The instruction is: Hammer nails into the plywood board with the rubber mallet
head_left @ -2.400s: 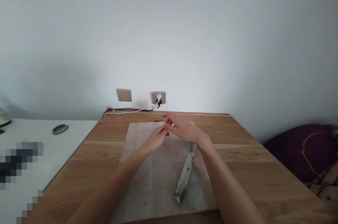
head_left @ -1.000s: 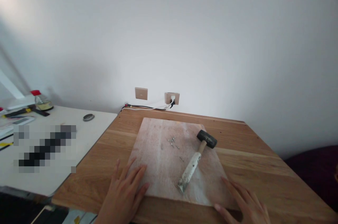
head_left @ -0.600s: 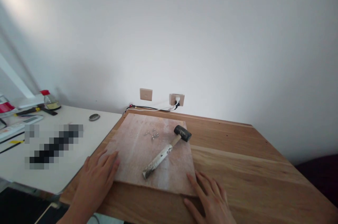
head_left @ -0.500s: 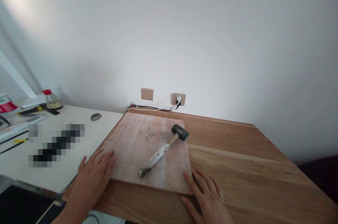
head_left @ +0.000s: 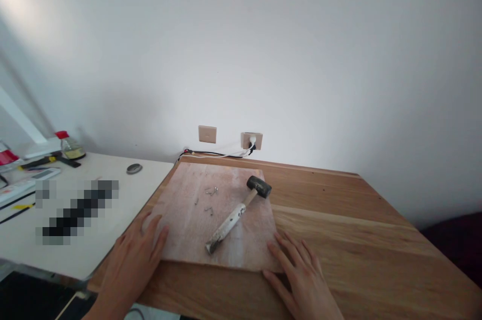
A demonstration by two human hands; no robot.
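Note:
A pale wooden board [head_left: 188, 224] lies on the left part of a wooden table [head_left: 357, 239]. My left hand [head_left: 135, 257] rests flat on the board's near left corner, fingers spread. My right hand [head_left: 301, 272] lies flat at the board's near right corner, fingers spread against its edge. On the board rests a hammer [head_left: 237, 213] with a black head and a paint-stained handle, set diagonally. Several small nails [head_left: 209, 199] lie scattered left of the hammer. Neither hand holds anything.
A white table [head_left: 75, 179] adjoins on the left, with a small dark round object [head_left: 134, 168], a red-capped bottle [head_left: 68, 145] and tools. Wall sockets [head_left: 251, 140] with a white plug and cables sit behind the board. Dark fabric [head_left: 455, 244] lies at lower right.
Both hands left the nails at the board's far end and came down flat on its near corners. The board has been slid left, and the nails have scattered a little.

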